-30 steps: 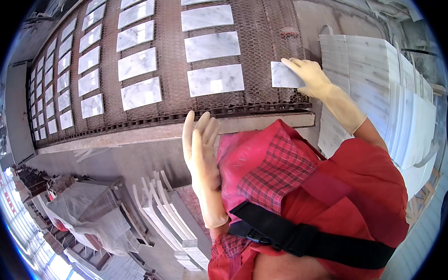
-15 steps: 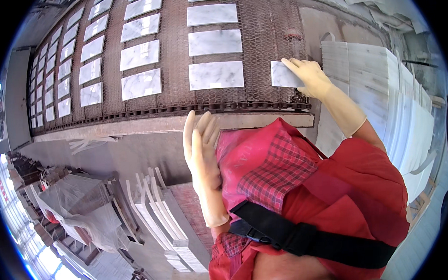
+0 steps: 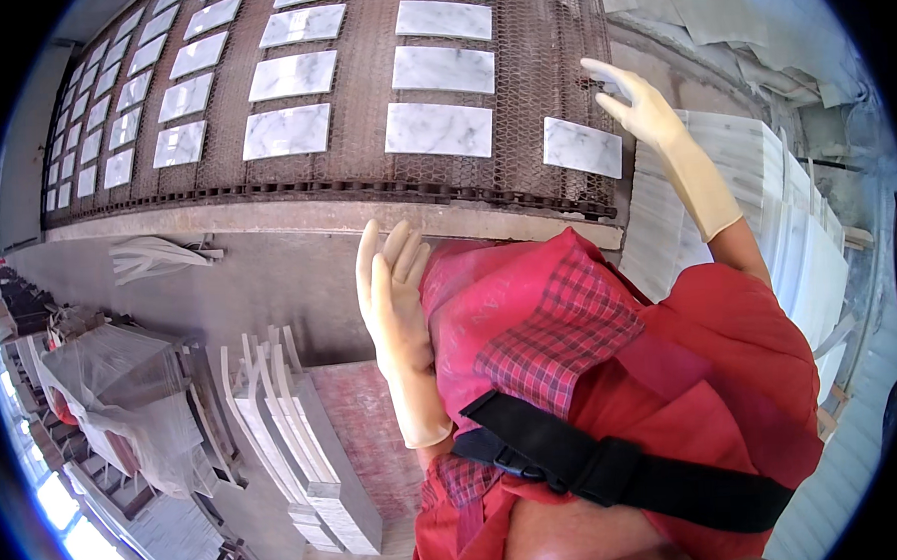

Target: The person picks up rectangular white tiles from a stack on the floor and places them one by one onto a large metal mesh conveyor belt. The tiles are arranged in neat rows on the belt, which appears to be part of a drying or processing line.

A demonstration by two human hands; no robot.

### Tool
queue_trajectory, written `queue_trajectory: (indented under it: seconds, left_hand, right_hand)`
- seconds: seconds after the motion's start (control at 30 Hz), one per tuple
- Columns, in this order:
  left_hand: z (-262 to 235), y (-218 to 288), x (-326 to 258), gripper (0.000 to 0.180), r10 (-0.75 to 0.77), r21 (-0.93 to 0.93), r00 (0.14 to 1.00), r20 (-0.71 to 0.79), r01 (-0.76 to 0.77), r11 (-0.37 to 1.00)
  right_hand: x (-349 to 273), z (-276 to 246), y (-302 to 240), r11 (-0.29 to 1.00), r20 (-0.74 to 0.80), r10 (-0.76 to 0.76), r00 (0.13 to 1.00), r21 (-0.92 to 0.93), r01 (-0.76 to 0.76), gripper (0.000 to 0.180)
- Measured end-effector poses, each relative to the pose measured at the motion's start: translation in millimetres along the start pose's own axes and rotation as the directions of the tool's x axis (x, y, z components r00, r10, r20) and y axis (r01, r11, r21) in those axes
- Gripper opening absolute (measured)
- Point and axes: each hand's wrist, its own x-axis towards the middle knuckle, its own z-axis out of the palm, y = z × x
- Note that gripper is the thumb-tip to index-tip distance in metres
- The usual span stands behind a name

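We see the right hand [image 3: 643, 109] clear of the small marbled tile [image 3: 583, 148]; half a second ago its fingers lie across the tile's right end. Now that end is uncovered, and the whole tile shows, flat on the brown mesh belt [image 3: 366, 113] near its right edge, set a little askew. The hand is just beyond it, fingers and thumb parted and reaching over the belt's edge, with nothing in its grasp. For the work, we take this as a release: the tile rests on the mesh by itself, apart from the nearest column's front tile [image 3: 438, 130] to its left.

Our left hand [image 3: 396, 294] changes little — loosely open, fingers slightly bent, nothing held — near the belt's front rim [image 3: 296, 215] and beside the red apron [image 3: 489, 298]. The view shifts too, so we cannot tell whether the belt itself moves.
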Motion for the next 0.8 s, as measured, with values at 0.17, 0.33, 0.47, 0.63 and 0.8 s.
queue_trajectory:
  seconds: [0.17, 0.33, 0.47, 0.63, 0.8]
  left_hand:
    - [-49, 8, 6, 0.054, 0.015, -0.162, 0.996, -0.088, -0.029, 0.986]
    - [-79, 32, -8, 0.049, -0.042, 0.013, 0.986, -0.162, 0.045, 0.999]
    - [-105, 79, -30, 0.04, -0.081, -0.155, 0.977, -0.196, 0.051, 0.987]
    - [-126, 87, -75, 0.037, -0.071, -0.279, 0.932, -0.356, -0.034, 0.96]
    - [-181, 64, -84, 0.037, 0.105, -0.245, 0.859, -0.502, -0.257, 0.935]
  right_hand:
    - [20, 34, -87, 0.977, 0.039, -0.201, 0.979, 0.08, 0.197, 0.055]
    - [29, 88, -182, 0.856, 0.194, -0.516, 0.834, 0.146, 0.496, 0.058]
    - [37, 122, -247, 0.768, 0.314, -0.639, 0.702, 0.224, 0.6, 0.059]
    - [43, 174, -340, 0.667, 0.41, -0.742, 0.53, 0.378, 0.642, 0.058]
    - [32, 232, -416, 0.507, 0.49, -0.823, 0.288, 0.402, 0.762, 0.058]
